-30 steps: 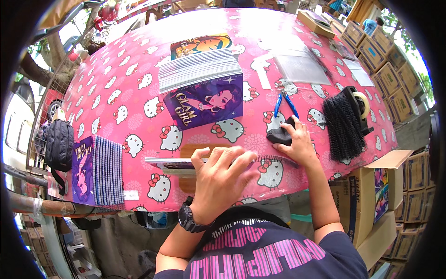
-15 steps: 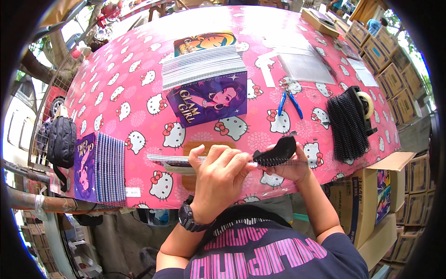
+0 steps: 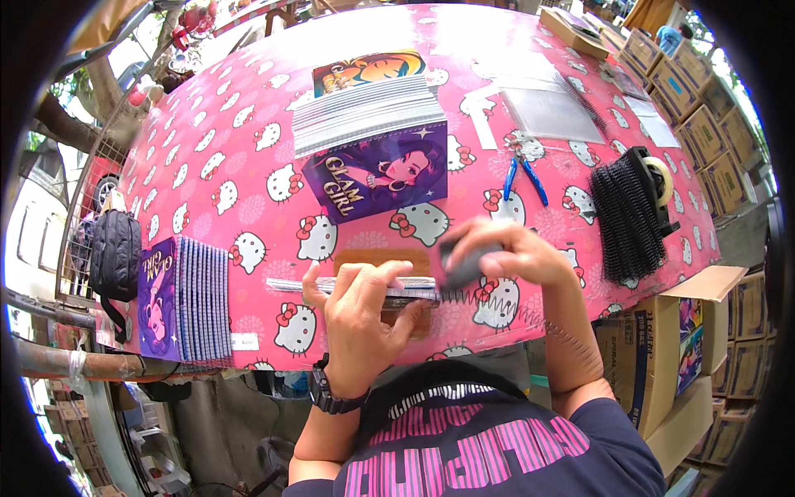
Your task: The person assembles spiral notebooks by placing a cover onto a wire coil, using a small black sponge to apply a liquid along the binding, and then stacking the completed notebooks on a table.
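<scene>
My left hand grips a thin notebook, held edge-up over a small wooden board near the table's front edge. A black spiral coil runs out of the notebook's right end, its loose tail stretching toward my right forearm. Just above the coil, my right hand is closed on a dark, pad-like piece. Motion blurs that piece, so its exact kind does not show. Behind the hands stands a stack of purple-covered spiral notebooks.
Another notebook stack and a black bag sit at the left. Blue-handled pliers, clear plastic sheets, a bundle of black coils and a tape dispenser lie rightward. An open carton stands by the right edge.
My right hand has turned over and moved up beside the notebook's end, with the dark piece now above the coil. The coil's tail hangs farther right. My left hand has shifted slightly left.
</scene>
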Demonstrator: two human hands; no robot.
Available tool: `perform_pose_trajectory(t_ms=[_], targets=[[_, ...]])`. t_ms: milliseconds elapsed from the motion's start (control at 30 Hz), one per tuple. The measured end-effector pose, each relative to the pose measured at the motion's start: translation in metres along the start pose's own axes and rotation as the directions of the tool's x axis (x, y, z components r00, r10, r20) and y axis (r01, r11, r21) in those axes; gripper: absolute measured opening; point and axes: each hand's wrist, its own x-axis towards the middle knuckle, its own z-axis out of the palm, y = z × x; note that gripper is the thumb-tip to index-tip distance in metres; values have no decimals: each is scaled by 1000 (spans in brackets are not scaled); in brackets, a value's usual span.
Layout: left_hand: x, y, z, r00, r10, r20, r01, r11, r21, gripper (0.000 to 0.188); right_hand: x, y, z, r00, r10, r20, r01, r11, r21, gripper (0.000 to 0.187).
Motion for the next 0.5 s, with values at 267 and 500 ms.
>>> perform_pose_trajectory(t_ms=[267, 500], targets=[[-2, -4, 0, 999, -33, -22, 31, 997, -74, 66, 13, -9, -8, 997, 62, -43, -70, 979, -193, 48], [0, -12, -11, 999, -2, -52, 3, 1000, 3, 64, 25, -9, -3, 997, 37, -60, -61, 885, -461, 36]])
